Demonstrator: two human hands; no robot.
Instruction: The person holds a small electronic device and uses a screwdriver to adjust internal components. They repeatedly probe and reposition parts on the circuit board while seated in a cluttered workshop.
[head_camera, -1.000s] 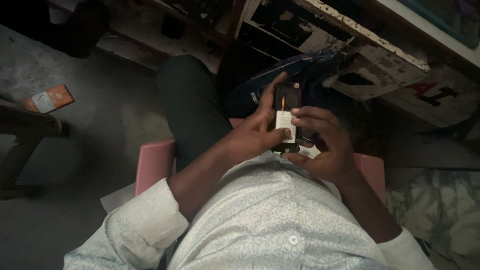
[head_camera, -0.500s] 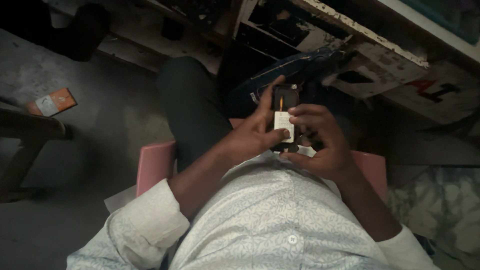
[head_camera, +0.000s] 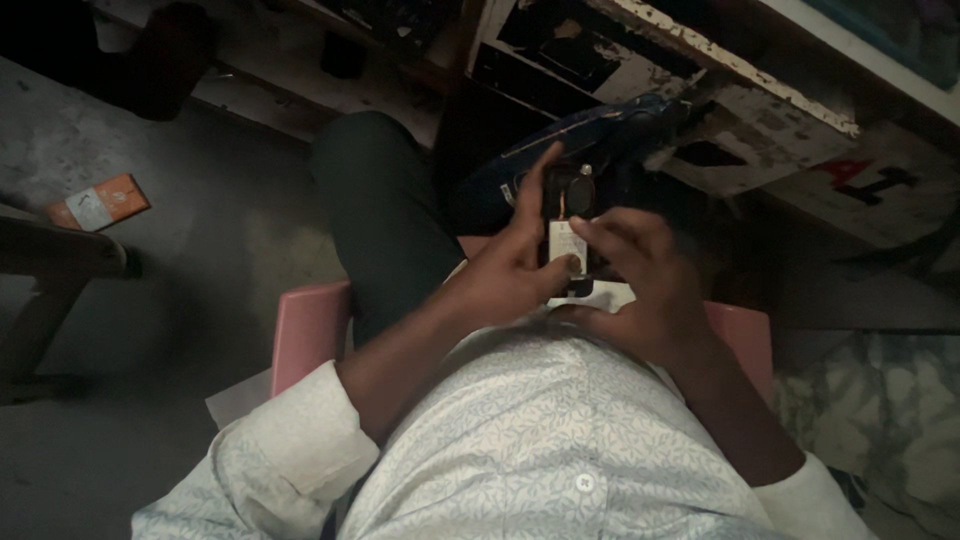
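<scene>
Both my hands hold a small dark phone-like device (head_camera: 566, 205) with its back open, a white-labelled battery showing inside. My left hand (head_camera: 512, 262) wraps its left side, forefinger stretched up along the edge and thumb across the lower part. My right hand (head_camera: 637, 280) cups it from the right, fingertips on the battery label. I sit on a pink stool (head_camera: 306, 330) in a pale patterned shirt and dark trousers. The light is dim.
A blue bag (head_camera: 590, 140) lies just beyond the device, under a worn white-painted wooden shelf (head_camera: 760, 85). An orange and white small box (head_camera: 98, 203) lies on the grey concrete floor at left. A dark wooden bench leg (head_camera: 50, 270) stands at far left.
The hands and the device have barely shifted. My right fingers have moved slightly over the battery label.
</scene>
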